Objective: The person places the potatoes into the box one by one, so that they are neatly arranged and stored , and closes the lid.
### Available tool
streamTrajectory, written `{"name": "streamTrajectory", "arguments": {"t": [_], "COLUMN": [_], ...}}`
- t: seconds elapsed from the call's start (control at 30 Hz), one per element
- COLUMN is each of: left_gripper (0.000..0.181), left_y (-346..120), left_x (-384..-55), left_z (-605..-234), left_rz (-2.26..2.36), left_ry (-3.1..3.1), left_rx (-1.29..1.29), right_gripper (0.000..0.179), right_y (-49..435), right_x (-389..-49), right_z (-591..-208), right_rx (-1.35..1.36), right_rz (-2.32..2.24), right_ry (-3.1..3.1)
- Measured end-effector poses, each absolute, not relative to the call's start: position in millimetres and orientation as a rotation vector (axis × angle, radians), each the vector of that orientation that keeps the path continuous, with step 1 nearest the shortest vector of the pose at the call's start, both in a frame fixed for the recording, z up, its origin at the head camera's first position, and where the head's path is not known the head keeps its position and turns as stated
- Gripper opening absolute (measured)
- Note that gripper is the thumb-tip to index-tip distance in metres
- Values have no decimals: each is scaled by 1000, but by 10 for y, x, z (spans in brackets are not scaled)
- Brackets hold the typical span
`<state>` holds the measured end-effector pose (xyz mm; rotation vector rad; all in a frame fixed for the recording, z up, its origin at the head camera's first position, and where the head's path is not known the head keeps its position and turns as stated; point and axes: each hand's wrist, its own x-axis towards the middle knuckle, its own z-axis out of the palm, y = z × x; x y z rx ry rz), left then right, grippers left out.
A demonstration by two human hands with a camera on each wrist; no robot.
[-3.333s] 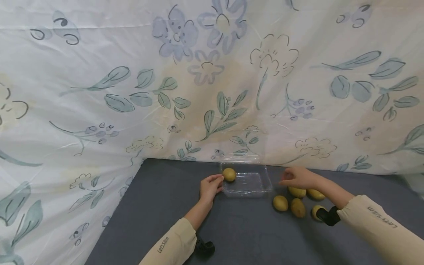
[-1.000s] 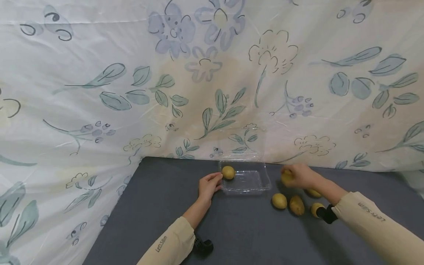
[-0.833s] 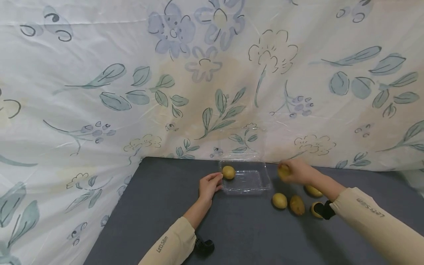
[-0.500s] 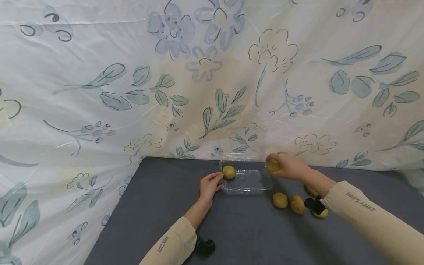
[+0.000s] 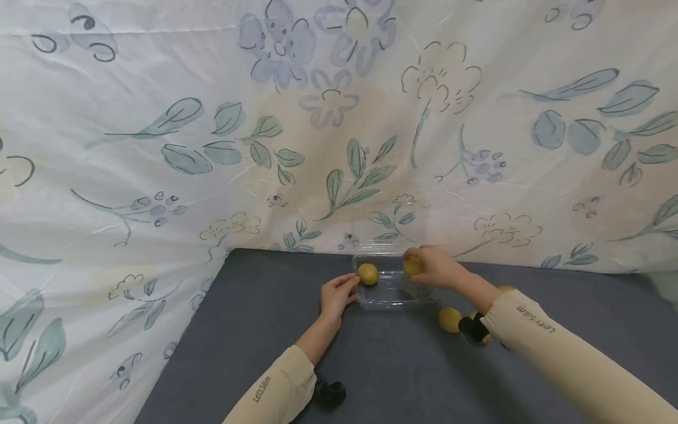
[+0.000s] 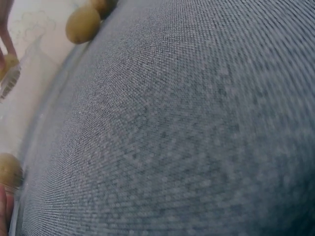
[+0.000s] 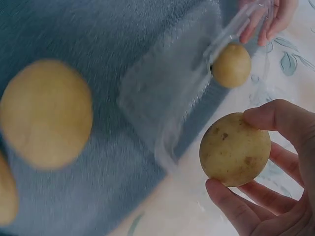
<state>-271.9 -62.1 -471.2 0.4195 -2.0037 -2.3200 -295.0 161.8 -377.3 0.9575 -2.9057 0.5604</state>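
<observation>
My right hand (image 5: 437, 271) holds a potato (image 7: 235, 150) between thumb and fingertips, over the right part of a clear plastic container (image 5: 392, 304). Brown spots show on its skin in the right wrist view. Another potato (image 5: 368, 274) lies in the container's left end. At the left rim, my left hand (image 5: 336, 298) pinches the container's edge with thumb and fingers. The container's transparent lid (image 5: 392, 227) stands raised at the back. In the left wrist view only a few left fingers (image 6: 4, 209) show at the lower left edge, below a potato.
Right of the container a loose potato (image 5: 450, 320) lies on the dark grey cloth (image 5: 254, 330). Others beside it are partly hidden by the right sleeve (image 5: 551, 333) and the black wrist camera (image 5: 473, 328). A flowered curtain (image 5: 296, 176) hangs close behind the container.
The right hand has picked up a potato from the group on the right and carried it left over the container. The left hand stays at the left rim.
</observation>
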Motion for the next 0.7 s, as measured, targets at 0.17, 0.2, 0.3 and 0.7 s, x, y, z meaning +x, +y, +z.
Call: {"name": "streamTrajectory", "arguments": {"t": [0.17, 0.2, 0.3, 0.7], "left_gripper": [27, 27, 27, 27], "left_y": [-630, -630, -624, -614], "left_x": [-2719, -2704, -2658, -2739], "left_z": [-4692, -4658, -4577, -4715], "left_rz": [-2347, -2350, -2342, -2344], "left_ry": [-1993, -1995, -1997, -1967], "left_rx": [419, 422, 417, 408], "right_gripper": [38, 38, 37, 43], "right_y": [1482, 1459, 1391, 1256], "right_x": [-3019, -3034, -3064, -3089], "right_z": [-3946, -3983, -4061, -4308], "right_rx": [958, 965, 971, 859], "right_rz": [625, 624, 643, 668], "right_ry": [-2901, -2888, -2845, -2897]}}
